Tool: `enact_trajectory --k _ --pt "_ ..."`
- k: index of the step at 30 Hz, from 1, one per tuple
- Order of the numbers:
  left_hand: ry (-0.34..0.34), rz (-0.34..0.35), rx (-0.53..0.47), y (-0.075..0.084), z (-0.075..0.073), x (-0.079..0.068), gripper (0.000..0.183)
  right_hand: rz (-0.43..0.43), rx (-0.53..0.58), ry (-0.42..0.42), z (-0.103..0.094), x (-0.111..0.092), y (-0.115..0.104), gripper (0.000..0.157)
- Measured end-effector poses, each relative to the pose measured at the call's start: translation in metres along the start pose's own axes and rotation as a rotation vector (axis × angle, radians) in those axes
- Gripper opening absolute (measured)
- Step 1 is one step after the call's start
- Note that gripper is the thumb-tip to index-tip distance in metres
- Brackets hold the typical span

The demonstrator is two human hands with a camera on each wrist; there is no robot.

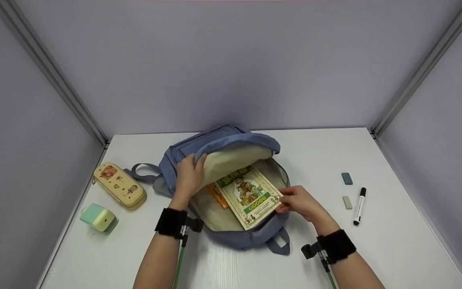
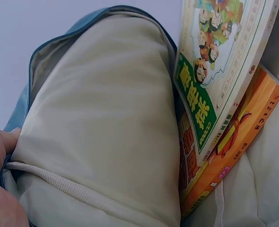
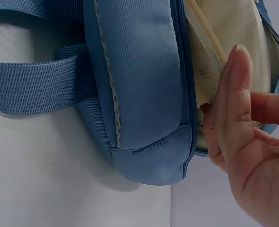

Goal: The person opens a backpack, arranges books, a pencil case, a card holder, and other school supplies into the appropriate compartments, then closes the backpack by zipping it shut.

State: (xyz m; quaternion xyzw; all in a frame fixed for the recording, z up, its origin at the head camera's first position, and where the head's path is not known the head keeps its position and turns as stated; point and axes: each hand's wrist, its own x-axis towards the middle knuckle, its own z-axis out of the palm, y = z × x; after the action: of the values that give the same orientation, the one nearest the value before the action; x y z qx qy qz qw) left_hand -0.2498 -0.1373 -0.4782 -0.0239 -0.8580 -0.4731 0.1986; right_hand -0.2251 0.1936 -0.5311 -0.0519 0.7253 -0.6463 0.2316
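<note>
Your left hand (image 1: pixel 189 174) grips the raised flap of the blue backpack (image 1: pixel 183 154), fingers curled over its edge so the cream lining (image 2: pixel 101 118) faces up and the mouth stays wide. The left wrist view shows that lining bulging just beside your fingers (image 2: pixel 0 142), with the zipper edge running along it.

Your right hand (image 1: pixel 301 202) pinches the near corner of the green picture book (image 1: pixel 249 194), thumb on top and fingers beneath. The book lies tilted in the opening, its far end under the flap you are holding, its near corner resting on the backpack's rim by your fingertips. From the right wrist view your thumb (image 3: pixel 233 94) presses against the book's pale page edge (image 3: pixel 207 71), right next to the zipper; how far the fingers wrap underneath is hard to tell there.

Under the green book, toward your left hand, sits an orange book (image 2: pixel 233 146), already inside and touching it.

Beyond your left hand on the table (image 1: pixel 395 241) lie a yellow pencil case (image 1: pixel 119 185) and a green sharpener (image 1: pixel 98 217). Beyond your right hand lie two erasers (image 1: pixel 347 178) and a marker (image 1: pixel 359 206), well apart from the backpack.
</note>
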Motion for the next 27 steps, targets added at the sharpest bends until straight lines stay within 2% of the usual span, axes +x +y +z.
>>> enact_trajectory --k 11,19,24,27 --pt "0.002 0.007 0.019 -0.003 0.002 -0.002 0.037 0.063 0.089 0.158 0.023 0.038 0.003 0.043" --pt "0.019 0.011 0.025 -0.002 0.003 -0.002 0.036 0.063 0.014 0.231 0.038 0.055 -0.003 0.039" --pt "0.012 0.006 0.03 -0.001 0.002 -0.002 0.036 0.047 -0.106 0.245 0.045 0.06 -0.005 0.044" --pt "0.013 0.012 0.033 0.0 0.002 -0.002 0.036 0.031 -0.139 0.218 0.046 0.062 -0.005 0.053"
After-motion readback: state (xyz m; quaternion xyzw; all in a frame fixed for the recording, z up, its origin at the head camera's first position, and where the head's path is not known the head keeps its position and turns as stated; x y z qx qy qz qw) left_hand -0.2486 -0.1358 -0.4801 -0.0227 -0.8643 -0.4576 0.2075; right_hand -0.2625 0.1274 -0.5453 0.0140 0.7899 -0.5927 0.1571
